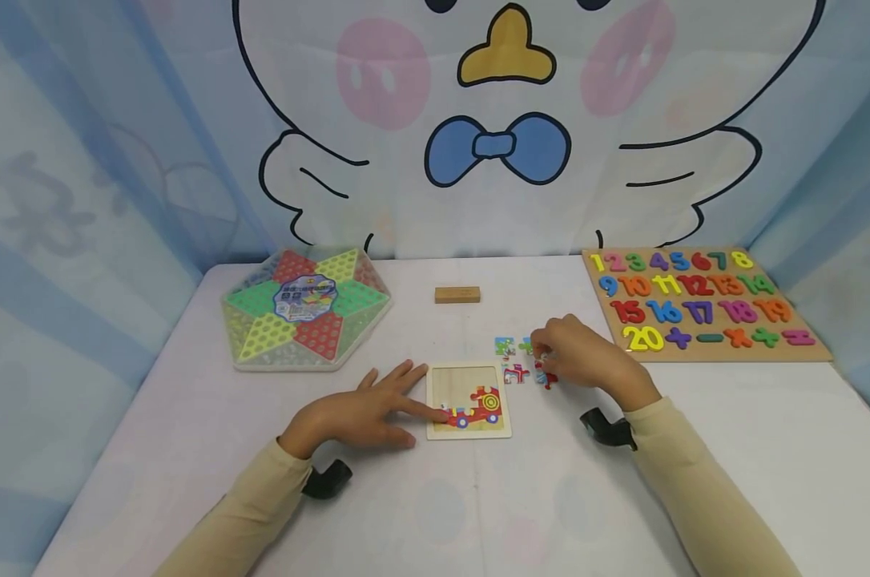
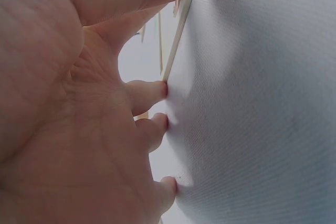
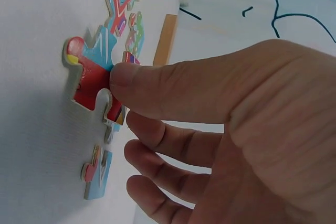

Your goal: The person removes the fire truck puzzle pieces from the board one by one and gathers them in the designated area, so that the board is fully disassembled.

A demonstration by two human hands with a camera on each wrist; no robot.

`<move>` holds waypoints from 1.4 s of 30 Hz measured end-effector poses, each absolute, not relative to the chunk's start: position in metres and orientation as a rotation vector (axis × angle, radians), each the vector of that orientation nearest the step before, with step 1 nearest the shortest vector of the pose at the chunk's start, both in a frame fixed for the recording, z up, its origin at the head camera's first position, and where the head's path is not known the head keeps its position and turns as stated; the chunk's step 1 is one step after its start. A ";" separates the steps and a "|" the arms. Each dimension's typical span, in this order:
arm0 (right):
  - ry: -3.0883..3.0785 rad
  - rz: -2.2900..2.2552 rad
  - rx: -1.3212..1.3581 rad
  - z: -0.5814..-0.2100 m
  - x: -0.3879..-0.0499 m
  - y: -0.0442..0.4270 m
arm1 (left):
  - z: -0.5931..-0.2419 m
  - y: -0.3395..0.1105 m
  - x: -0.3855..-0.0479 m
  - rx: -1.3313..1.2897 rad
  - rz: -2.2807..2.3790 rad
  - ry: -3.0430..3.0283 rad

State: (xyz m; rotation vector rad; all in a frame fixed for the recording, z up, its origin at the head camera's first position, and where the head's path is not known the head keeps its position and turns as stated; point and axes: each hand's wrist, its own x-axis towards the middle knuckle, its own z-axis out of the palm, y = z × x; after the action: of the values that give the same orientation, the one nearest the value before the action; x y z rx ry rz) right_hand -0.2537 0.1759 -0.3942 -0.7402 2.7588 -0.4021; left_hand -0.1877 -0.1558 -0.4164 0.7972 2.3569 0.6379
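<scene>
Tan sleeves (image 1: pixel 716 497) made of soft cloth cover a person's two arms. Behind everything hangs a big cloth (image 1: pixel 399 212), blue and white, with wavy folds at the sides and a round bird on it with a yellow beak and a blue bow.

Next biggest is the table (image 1: pixel 521 497), covered in smooth white cloth. On its right side lies a flat brown board (image 1: pixel 731 356) with fat, bright numbers (image 1: pixel 644 338) and math signs in rows. Over on the left is a shiny box (image 1: pixel 283 367) with six sides and a dotted star in red, yellow and green.

The two hands are apart. Left hand (image 1: pixel 366 413) has its fingers spread wide, and its pointer finger rests on a red part inside the tray. Right hand (image 1: pixel 582 361) has bent fingers and pinches a red and blue puzzle piece (image 3: pixel 92 77) by its edge, with the thumb on top; its pointer finger is hidden.

Between the hands sits the square tray (image 1: pixel 453 385), pale wood with a thin raised rim. Along its bottom is a red truck picture (image 1: pixel 487 403) with a round yellow ring.

Past the tray is a small wood block (image 1: pixel 457 295), long and straight. Smallest are the loose pieces (image 1: pixel 516 374), flat and knobby, just beside the tray's right edge.
</scene>
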 end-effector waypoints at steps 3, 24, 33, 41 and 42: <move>2.772 -0.376 -0.757 -0.396 -0.253 0.174 | -0.417 -0.156 -0.188 0.798 0.635 2.360; 2.763 -0.334 -0.703 -0.399 -0.254 0.170 | -0.418 -0.157 -0.189 0.809 0.626 2.359; 2.798 -0.286 -0.709 -0.402 -0.252 0.166 | -0.418 -0.156 -0.187 0.793 0.616 2.364; 2.863 -0.202 -0.717 -0.401 -0.251 0.167 | -0.416 -0.156 -0.188 0.793 0.628 2.363; 2.872 -0.192 -0.717 -0.401 -0.250 0.167 | -0.416 -0.156 -0.188 0.791 0.626 2.363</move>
State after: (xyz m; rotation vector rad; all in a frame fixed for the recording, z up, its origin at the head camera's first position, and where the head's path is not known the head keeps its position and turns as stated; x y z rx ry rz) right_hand -0.2502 0.1671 -0.4009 -0.7172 2.8720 -0.1924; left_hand -0.1880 -0.1556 -0.4161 0.7914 2.3631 0.6264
